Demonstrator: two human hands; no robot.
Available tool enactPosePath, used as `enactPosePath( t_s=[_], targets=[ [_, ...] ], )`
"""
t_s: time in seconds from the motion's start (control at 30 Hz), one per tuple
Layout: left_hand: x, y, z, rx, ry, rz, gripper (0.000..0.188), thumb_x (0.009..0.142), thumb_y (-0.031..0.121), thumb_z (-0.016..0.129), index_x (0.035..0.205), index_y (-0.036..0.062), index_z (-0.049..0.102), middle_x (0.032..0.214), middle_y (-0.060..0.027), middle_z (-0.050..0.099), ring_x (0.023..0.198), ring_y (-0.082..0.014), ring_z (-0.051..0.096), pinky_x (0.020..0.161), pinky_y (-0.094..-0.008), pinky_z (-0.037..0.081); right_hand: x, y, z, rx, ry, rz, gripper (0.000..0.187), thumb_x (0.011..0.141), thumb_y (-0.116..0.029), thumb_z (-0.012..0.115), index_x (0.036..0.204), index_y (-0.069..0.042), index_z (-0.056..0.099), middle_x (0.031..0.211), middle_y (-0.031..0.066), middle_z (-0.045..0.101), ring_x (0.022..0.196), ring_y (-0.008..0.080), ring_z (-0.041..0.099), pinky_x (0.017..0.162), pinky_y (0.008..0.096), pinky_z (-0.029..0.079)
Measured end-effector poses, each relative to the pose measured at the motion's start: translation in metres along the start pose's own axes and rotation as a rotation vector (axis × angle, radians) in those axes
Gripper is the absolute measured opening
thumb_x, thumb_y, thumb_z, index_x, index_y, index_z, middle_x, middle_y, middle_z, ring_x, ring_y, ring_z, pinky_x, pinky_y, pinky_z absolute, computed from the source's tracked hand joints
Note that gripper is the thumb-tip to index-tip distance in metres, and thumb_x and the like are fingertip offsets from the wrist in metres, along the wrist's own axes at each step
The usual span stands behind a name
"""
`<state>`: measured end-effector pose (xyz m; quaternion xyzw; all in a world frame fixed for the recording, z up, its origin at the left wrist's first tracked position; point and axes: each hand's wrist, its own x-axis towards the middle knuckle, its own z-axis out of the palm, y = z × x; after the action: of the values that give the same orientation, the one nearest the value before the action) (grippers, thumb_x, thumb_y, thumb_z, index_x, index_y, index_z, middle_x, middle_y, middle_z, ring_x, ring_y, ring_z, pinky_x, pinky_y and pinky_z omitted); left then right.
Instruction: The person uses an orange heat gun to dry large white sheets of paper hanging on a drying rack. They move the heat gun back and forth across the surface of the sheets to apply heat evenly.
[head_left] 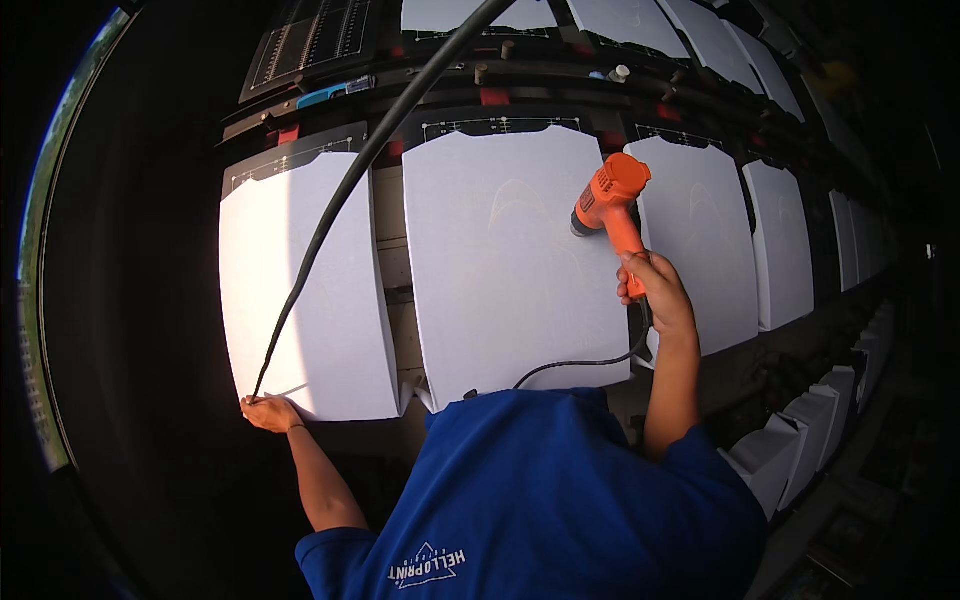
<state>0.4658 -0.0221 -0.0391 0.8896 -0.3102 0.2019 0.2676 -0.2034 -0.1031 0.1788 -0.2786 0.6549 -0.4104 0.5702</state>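
The right hand (655, 290) is clenched around the handle of an orange heat gun (608, 203), held up over the row of white sheets. The gun's long axis runs from the handle at the hand up and slightly left to its head, and the nozzle turns left toward the middle white sheet (505, 260), near that sheet's upper right edge. Its thin black cord (590, 362) loops down from the handle toward the blue shirt (540, 490).

The left hand (268, 412) is well apart from the gun, at the lower left corner of the left white sheet (300, 290). Its grip is closed on the end of a thick black cable (350, 180) that rises diagonally up and right across that sheet. The right hand is the one nearer the middle sheet
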Motion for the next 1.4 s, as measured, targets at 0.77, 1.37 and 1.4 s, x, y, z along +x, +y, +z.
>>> enactPosePath(
  t_s=[0.77,1.37,1.4],
  targets=[
    [-0.002,-0.005,-0.006,-0.024,0.010,0.139,0.022,0.094,0.006,0.050,0.111,-0.0064,0.055,0.101,-0.0227,0.062,0.098,-0.0387,0.055,0.087,-0.0471,0.042,-0.033,0.004,0.042,0.068,-0.115,0.066,0.027,0.091,-0.028,0.062,0.098,-0.002,0.056,0.074,0.0027,0.056,0.062,0.0113,0.057,0.054,0.0253,0.046],
    [-0.004,-0.003,-0.008,-0.111,-0.054,0.060,0.027,0.093,0.008,0.045,0.115,-0.0054,0.054,0.109,-0.0224,0.060,0.104,-0.0396,0.052,0.094,-0.0469,0.038,-0.050,0.017,0.144,-0.116,-0.432,0.094,0.031,0.091,-0.029,0.061,0.100,-0.001,0.054,0.077,0.0036,0.057,0.064,0.0118,0.058,0.055,0.0263,0.047],
    [-0.004,-0.003,-0.008,-0.110,-0.043,0.066,0.027,0.093,0.007,0.045,0.116,-0.0052,0.054,0.110,-0.0221,0.060,0.105,-0.0392,0.052,0.094,-0.0469,0.037,-0.055,0.014,0.140,-0.124,-0.456,0.120,0.030,0.091,-0.029,0.061,0.100,-0.001,0.054,0.076,0.0035,0.057,0.064,0.0119,0.058,0.055,0.0265,0.047]
  ],
)
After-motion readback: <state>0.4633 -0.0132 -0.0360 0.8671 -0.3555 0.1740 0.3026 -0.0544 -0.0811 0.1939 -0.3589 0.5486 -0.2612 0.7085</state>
